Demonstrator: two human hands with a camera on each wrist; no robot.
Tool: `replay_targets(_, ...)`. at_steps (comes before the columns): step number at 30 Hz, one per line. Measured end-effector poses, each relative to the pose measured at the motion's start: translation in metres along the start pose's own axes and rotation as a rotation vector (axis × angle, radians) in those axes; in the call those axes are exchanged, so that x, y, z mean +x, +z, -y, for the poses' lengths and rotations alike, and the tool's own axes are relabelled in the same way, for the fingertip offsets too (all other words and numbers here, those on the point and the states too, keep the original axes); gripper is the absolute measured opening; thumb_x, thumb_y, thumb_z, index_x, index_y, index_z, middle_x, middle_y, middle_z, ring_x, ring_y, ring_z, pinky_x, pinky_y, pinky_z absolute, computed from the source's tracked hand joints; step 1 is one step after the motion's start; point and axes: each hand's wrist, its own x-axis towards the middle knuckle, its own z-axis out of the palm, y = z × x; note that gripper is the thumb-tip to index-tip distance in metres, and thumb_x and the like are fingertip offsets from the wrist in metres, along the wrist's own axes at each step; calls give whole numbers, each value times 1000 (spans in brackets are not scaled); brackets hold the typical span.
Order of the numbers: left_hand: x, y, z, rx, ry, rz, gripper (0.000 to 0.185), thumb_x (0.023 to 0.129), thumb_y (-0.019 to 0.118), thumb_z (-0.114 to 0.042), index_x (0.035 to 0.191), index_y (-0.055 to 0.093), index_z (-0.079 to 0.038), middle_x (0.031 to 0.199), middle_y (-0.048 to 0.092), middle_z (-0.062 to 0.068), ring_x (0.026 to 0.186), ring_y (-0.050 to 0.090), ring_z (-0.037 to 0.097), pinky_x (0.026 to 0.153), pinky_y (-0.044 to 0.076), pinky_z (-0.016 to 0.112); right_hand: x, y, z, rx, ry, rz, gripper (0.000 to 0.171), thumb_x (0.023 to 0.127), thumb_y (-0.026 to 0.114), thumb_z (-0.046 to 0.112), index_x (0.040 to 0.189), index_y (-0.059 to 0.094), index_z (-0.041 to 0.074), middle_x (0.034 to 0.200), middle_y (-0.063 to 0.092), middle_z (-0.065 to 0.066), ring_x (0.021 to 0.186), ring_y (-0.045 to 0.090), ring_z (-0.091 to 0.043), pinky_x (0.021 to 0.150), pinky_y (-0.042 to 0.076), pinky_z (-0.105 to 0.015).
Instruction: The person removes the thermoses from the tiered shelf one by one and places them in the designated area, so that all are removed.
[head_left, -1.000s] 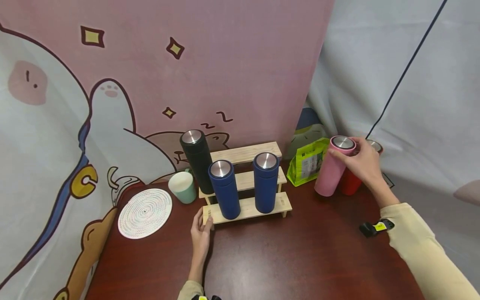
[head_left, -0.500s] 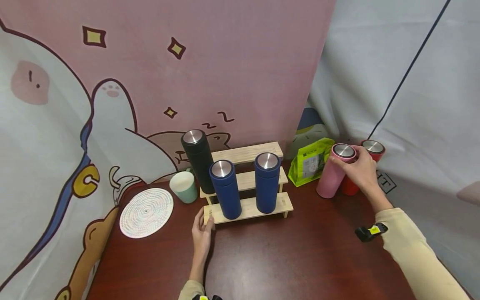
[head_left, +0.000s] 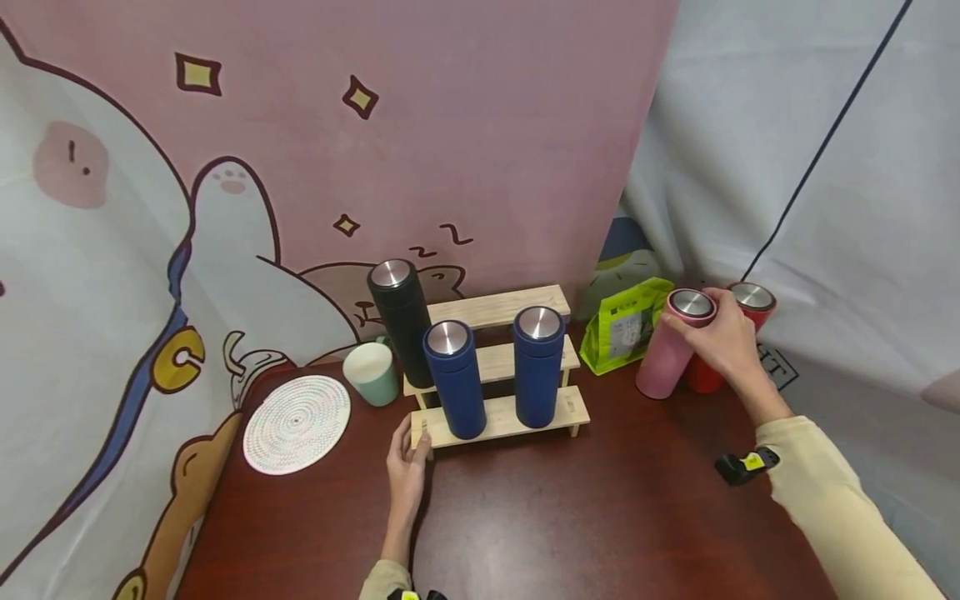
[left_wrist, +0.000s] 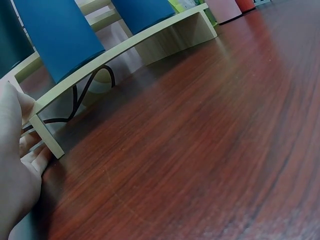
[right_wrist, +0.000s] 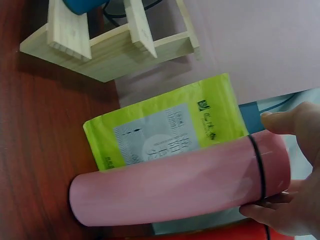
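At the right of the head view my right hand [head_left: 722,335] holds a pink thermos [head_left: 667,350] near its steel-topped lid. In the right wrist view, the thumb lies on one side of the lid and the fingers on the other. A red thermos [head_left: 752,302] stands just behind that hand, partly covered by it. My left hand [head_left: 406,467] grips the left front end of a three-step wooden rack [head_left: 495,427], thumb on top of the board. Two blue thermoses [head_left: 459,387] stand on the lowest step. A black thermos [head_left: 405,329] stands at the rack's left, behind them.
A green snack-type bag [head_left: 624,327] stands between the rack and the pink thermos. Left of the rack are a mint mug [head_left: 378,385] and a round woven mat [head_left: 296,425]. Printed cloth [head_left: 480,150] hangs behind the dark red table [head_left: 525,517].
My right hand has lowered the pink thermos a little, showing more of the red thermos behind it. The left hand stays on the rack; the head view has shifted slightly.
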Motion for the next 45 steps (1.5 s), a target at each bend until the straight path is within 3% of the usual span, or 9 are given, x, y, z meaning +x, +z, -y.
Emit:
replay_targets(3, 0, -1, 0, 1, -4, -3, 52, 100, 63, -8, 149, 47, -3, 144, 56, 22, 101, 61, 3, 81, 50, 16, 5, -4, 8, -1, -17, -4, 79, 90, 73, 42, 142, 41, -8, 136, 52, -35, 122, 50, -52, 101, 40, -63)
replay_targets(15, 1, 0, 2, 0, 3, 2, 52, 100, 63, -8, 149, 48, -3, 143, 56, 23, 94, 62, 5, 78, 51, 18, 27, -18, 58, 61, -70, -6, 83, 94, 67, 48, 151, 37, -5, 148, 44, -33, 136, 41, -50, 109, 34, -66)
replay_targets(19, 1, -1, 2, -3, 5, -4, 51, 100, 63, -7, 148, 49, -2, 140, 58, 24, 86, 63, 8, 75, 52, 19, 33, -14, 80, 94, -110, -1, 81, 94, 67, 47, 150, 38, -4, 149, 44, -32, 137, 41, -49, 111, 34, -65)
replay_targets(24, 1, -2, 0, -6, -9, -2, 51, 100, 64, -10, 148, 49, -5, 141, 59, 20, 96, 63, 4, 79, 52, 18, 35, -6, 110, 131, -112, 31, 84, 93, 67, 49, 152, 35, -1, 154, 42, -28, 142, 39, -46, 114, 34, -63)
replay_targets(31, 2, -1, 1, -29, -28, 11, 53, 100, 63, -7, 149, 47, -3, 143, 57, 23, 97, 63, 3, 79, 52, 19, 37, 6, 148, 165, -115, 77, 84, 92, 66, 55, 152, 39, 2, 153, 45, -25, 141, 42, -41, 114, 36, -61)
replay_targets(36, 1, 0, 3, -32, -13, 4, 51, 99, 64, -7, 148, 49, -6, 140, 59, 21, 101, 63, 4, 80, 52, 19, 36, 14, 176, 204, -132, 132, 83, 92, 68, 53, 151, 39, 2, 152, 46, -24, 139, 45, -41, 112, 40, -58)
replay_targets(45, 2, 2, 1, -20, 13, 5, 51, 100, 63, -7, 148, 48, -2, 138, 59, 26, 93, 63, 7, 77, 53, 21, 32, 26, 222, 236, -165, 238, 82, 92, 69, 50, 152, 38, 4, 154, 44, -21, 142, 44, -38, 115, 38, -55)
